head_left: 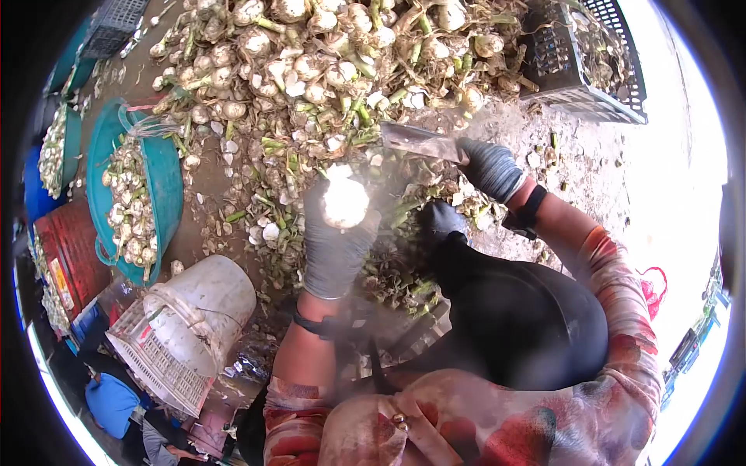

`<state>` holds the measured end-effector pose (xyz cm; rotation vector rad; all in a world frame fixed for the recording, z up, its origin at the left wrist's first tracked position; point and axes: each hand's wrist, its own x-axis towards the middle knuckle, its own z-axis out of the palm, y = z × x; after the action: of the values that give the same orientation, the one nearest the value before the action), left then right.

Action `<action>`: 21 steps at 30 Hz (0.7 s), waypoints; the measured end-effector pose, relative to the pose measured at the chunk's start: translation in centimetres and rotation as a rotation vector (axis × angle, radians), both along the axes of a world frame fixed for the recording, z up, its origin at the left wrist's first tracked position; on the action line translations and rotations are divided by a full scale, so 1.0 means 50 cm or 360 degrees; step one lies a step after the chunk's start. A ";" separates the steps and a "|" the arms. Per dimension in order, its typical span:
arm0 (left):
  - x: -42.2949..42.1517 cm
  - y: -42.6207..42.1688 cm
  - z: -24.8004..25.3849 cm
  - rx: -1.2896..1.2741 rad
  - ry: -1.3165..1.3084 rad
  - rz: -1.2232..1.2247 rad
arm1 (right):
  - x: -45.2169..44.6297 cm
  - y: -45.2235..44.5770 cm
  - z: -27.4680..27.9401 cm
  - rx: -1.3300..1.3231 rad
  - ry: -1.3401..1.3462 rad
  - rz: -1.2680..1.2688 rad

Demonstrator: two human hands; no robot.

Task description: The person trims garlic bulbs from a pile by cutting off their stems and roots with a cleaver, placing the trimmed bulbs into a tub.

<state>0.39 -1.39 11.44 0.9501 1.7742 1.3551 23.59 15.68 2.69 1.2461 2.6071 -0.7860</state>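
A rounded garlic bulb point(344, 203) sits in the gloved left hand point(337, 245), a little left of the scene's middle. Its white surface is so brightly lit that fine detail is washed out; a short, ragged pale tip juts from its far side, while its near side rests against the glove. Farther away and to the right is a broad-bladed cleaver point(420, 143), its handle wrapped in the gloved right hand point(493, 168). The greyish blade, dull and smeared, reaches leftward from the fist, its left end slightly farther away; blade and bulb are near each other but apart
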 end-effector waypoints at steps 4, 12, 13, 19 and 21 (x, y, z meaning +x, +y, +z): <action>-0.274 -0.055 -0.011 0.0173 -0.0465 0.0771 | -0.007 -0.018 0.020 -0.0076 -0.0026 -0.0158; -0.513 -0.009 -0.039 0.0000 -0.0385 0.0722 | -0.010 -0.026 0.012 -0.0140 0.0110 -0.0332; -0.414 0.046 -0.044 -0.0469 -0.0095 0.0706 | -0.018 -0.027 0.013 -0.0156 0.0091 -0.0306; -0.122 0.056 -0.172 -0.1446 0.1399 -0.0556 | 0.001 -0.030 -0.008 -0.0207 0.0061 -0.0209; -0.084 -0.021 -0.148 -0.1282 0.1397 -0.1042 | 0.014 -0.035 -0.007 -0.0200 0.0120 -0.0218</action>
<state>-3.80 -2.46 4.02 1.5335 2.0245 -0.2756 24.27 13.94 2.32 1.3959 2.5048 -1.0226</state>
